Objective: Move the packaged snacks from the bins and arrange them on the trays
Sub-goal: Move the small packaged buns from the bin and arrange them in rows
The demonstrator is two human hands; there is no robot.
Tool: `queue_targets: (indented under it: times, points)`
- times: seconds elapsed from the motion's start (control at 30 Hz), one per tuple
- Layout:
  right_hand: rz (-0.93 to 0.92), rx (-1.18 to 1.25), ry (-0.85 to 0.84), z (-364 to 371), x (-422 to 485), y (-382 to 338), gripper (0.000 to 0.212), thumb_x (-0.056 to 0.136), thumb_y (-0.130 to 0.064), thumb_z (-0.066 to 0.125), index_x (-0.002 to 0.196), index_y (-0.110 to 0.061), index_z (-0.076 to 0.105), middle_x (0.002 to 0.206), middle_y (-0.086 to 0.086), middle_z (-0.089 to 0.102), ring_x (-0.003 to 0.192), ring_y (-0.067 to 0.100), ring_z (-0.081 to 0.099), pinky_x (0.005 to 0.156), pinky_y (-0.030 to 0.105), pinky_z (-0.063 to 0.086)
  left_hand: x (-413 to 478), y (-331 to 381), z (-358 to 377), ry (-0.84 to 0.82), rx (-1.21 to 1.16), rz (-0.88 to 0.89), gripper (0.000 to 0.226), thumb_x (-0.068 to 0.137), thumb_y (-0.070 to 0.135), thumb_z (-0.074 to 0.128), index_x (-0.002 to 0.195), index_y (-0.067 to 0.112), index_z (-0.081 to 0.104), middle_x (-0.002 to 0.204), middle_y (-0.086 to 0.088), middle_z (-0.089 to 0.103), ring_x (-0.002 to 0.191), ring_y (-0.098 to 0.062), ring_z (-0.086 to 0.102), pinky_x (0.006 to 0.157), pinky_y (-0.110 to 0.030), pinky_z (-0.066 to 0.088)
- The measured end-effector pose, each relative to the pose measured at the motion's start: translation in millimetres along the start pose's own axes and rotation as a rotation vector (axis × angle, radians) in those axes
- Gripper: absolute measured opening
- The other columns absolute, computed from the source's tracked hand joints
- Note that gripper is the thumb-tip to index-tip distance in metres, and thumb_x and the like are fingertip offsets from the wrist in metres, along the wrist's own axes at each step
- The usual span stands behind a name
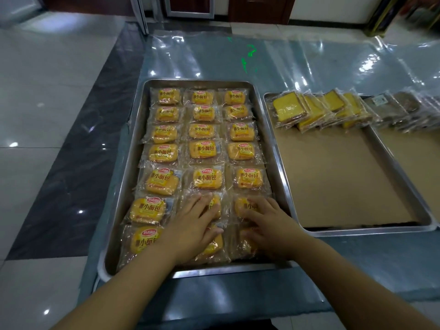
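A steel tray point(133, 163) in front of me holds several yellow packaged small breads point(206, 150) laid flat in three columns. My left hand point(194, 222) lies flat with spread fingers on the packets of the middle column at the tray's near end. My right hand point(266, 221) presses with slightly bent fingers on the packets of the right column point(240, 206) beside it. Both hands cover most of those packets. A second steel tray point(404, 184) to the right carries a row of wrapped yellow cake slices point(309, 110) leaning along its far end.
Brown paper point(338, 177) lines the second tray. A third lined tray point(421, 153) with darker wrapped packets point(404, 108) shows at the far right edge. Clear plastic sheeting point(238, 58) covers the table. Glossy tiled floor point(47, 115) lies to the left.
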State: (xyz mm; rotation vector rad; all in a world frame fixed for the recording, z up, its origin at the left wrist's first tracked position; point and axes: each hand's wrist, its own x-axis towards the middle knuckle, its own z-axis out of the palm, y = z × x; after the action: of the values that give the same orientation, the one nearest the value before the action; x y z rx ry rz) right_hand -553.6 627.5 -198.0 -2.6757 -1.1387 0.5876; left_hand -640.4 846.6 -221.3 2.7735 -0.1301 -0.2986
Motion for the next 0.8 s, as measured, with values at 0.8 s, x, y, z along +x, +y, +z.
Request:
queue_targets:
  times: [0.8]
  points:
    - [-0.113, 0.120, 0.167, -6, 78, -53, 0.041, 0.089, -0.033, 0.058, 0.129, -0.025, 0.052, 0.130, -0.003, 0.045, 0.119, 0.014, 0.031, 0.093, 0.021, 0.022, -54, -61, -13, 0.044, -0.034, -0.283, 0.077, 0.089, 0.059, 0.036, 0.149, 0.020, 0.008, 0.157, 0.002, -0.005, 0.143, -0.017, -0.011, 0.115, -0.038, 0.010]
